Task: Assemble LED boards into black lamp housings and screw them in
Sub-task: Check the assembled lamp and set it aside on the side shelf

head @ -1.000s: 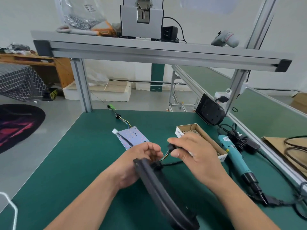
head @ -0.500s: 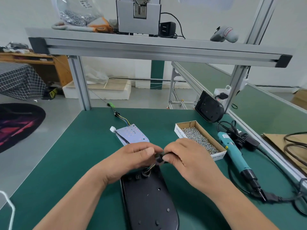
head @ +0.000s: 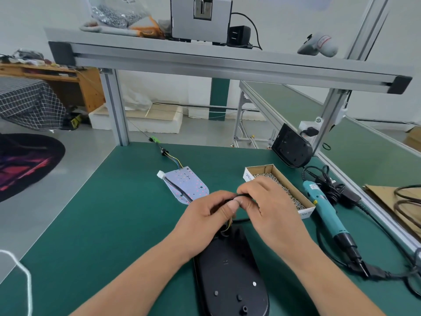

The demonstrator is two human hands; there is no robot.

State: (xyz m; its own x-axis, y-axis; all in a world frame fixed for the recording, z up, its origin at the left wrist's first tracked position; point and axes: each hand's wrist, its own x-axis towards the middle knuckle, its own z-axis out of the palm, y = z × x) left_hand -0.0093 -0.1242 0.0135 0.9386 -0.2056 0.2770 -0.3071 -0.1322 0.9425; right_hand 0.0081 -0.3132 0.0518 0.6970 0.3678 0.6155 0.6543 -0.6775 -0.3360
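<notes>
1. Black lamp housing [head: 230, 270] lies flat on the green mat [head: 114, 224], centred close to me, with its long axis running 12 to 6.
2. At its 12 o'clock end a thin black cable [head: 243, 195] and some coloured wires [head: 229, 222] rise out of it. The left hand [head: 205, 215] pinches the cable with the thumb on top. The right hand [head: 268, 206] is curled over it from the 1 o'clock side. Neither hand is free.
3. My read: the lead is being dressed at the housing's end before the board goes in. Nothing pins the housing, so I would draw along its axis, gently. Leave slack and avoid kinking the coloured wires where they enter the housing.
4. LED board [head: 186, 185] sits at 11 o'clock from the housing, apart from it and flat. Its white plug [head: 160, 174] points away from me. I would free one hand for it only once the lead sits right.
5. Screw box [head: 282, 190] is at 1 o'clock, just behind the right hand, so mind the knuckles there. The teal screwdriver [head: 328, 208] lies at 2 o'clock, untouched and not yet needed.
</notes>
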